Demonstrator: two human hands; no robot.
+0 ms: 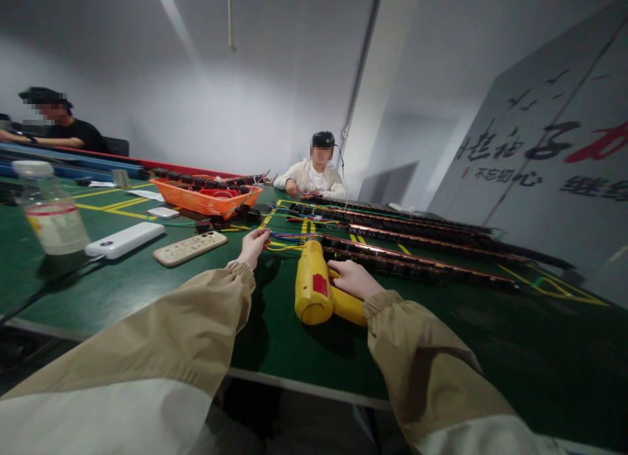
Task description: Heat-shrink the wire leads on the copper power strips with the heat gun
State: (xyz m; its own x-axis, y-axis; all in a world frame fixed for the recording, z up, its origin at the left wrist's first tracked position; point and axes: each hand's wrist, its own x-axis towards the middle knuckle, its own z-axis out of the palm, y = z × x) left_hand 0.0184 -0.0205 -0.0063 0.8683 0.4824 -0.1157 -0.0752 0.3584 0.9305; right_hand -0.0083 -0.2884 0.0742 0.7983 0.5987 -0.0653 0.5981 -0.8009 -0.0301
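My right hand [354,278] is wrapped round the handle of a yellow heat gun [314,285] with a red label, its nozzle pointing away from me at a bundle of coloured wires [292,237]. The ends of these wires are pinched in my left hand [254,245], just left of the nozzle. From there the wires run right into a long dark strip with copper-coloured edges [392,255], which lies across the green table. Part of the wires is hidden behind the nozzle.
More long strips [441,239] lie further back. An orange basket [196,198] of dark parts, a beige remote [190,248], a white power bank [125,239] and a bottle [53,219] stand at left. One person [314,179] sits opposite, another [73,131] at far left.
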